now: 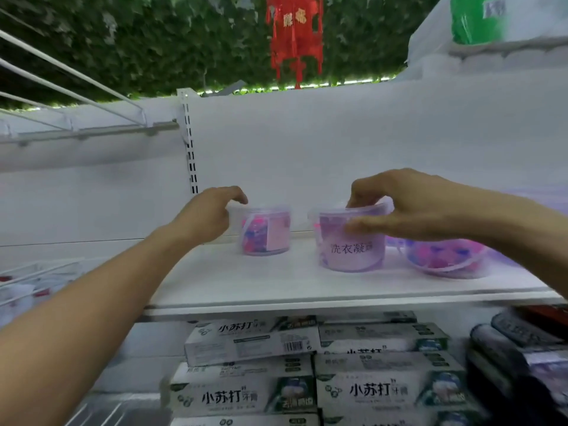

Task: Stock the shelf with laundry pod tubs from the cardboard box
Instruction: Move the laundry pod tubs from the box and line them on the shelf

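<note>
Three clear tubs of pink and purple laundry pods stand on the white shelf [246,287]. My left hand [209,213] grips the lid edge of the left tub [266,232], which stands far back on the shelf. My right hand [408,204] holds the middle tub [350,250] by its lid, fingers on top and thumb on the front wall; its lilac label faces me. The right tub [445,258] stands under my right wrist, tilted and partly hidden. The cardboard box is out of view.
Stacked toothpaste cartons [307,364] fill the shelf below, with dark packs [519,348] to their right. A white wire rack [70,96] juts out at upper left, another at lower left. A green pack [476,20] sits on the upper right shelf. A red ornament [295,35] hangs overhead.
</note>
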Action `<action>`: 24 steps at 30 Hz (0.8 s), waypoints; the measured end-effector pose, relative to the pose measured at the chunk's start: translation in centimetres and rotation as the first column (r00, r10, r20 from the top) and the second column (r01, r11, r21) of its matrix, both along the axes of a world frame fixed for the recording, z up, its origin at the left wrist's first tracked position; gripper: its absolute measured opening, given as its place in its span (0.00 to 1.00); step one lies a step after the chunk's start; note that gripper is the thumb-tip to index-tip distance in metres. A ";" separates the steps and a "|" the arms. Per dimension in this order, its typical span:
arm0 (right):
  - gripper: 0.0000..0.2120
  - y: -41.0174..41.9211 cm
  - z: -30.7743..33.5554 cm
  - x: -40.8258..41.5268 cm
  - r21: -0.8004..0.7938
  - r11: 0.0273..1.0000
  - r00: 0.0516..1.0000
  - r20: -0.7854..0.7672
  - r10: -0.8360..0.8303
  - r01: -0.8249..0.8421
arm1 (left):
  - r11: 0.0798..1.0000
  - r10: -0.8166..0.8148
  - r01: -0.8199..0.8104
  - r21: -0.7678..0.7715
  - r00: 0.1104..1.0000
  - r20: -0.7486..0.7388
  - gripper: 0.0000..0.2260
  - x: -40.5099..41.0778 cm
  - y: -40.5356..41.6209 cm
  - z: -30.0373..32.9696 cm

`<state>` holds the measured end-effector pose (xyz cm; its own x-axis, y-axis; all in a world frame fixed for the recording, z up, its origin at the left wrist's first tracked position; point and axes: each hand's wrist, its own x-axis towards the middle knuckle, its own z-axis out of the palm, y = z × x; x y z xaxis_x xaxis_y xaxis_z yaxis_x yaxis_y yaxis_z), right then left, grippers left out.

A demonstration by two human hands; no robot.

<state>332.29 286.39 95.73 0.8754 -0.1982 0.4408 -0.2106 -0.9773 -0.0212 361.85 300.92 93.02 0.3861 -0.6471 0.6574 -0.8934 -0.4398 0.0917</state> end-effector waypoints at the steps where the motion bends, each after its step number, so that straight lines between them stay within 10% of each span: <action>1: 0.17 0.2 0.0 0.2 -0.004 1.000 1.000 0.005 -0.015 0.015 | 0.994 -0.097 0.092 -0.061 0.991 -0.091 0.21 -0.4 0.0 0.0; 4: 0.17 0.6 -0.1 0.9 -0.057 0.997 0.998 0.024 -0.057 0.058 | 0.972 -0.236 0.226 -0.070 0.946 -0.224 0.07 -1.6 -0.5 -0.1; 12: 0.10 1.3 -0.6 1.9 -0.016 0.998 0.997 0.057 -0.053 0.054 | 0.951 -0.252 0.258 0.173 0.966 -0.058 0.08 1.7 1.3 2.0; 24: 0.12 2.2 -2.5 4.1 -0.030 1.000 0.981 0.194 -0.002 0.008 | 0.921 -0.316 0.361 0.149 0.914 -0.256 0.07 4.2 -0.1 1.3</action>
<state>336.35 288.56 93.24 0.7717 -0.1867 0.6080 -0.2106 -0.9770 -0.0327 366.02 300.81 94.34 0.2430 -0.8682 0.4327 -0.9575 -0.1433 0.2502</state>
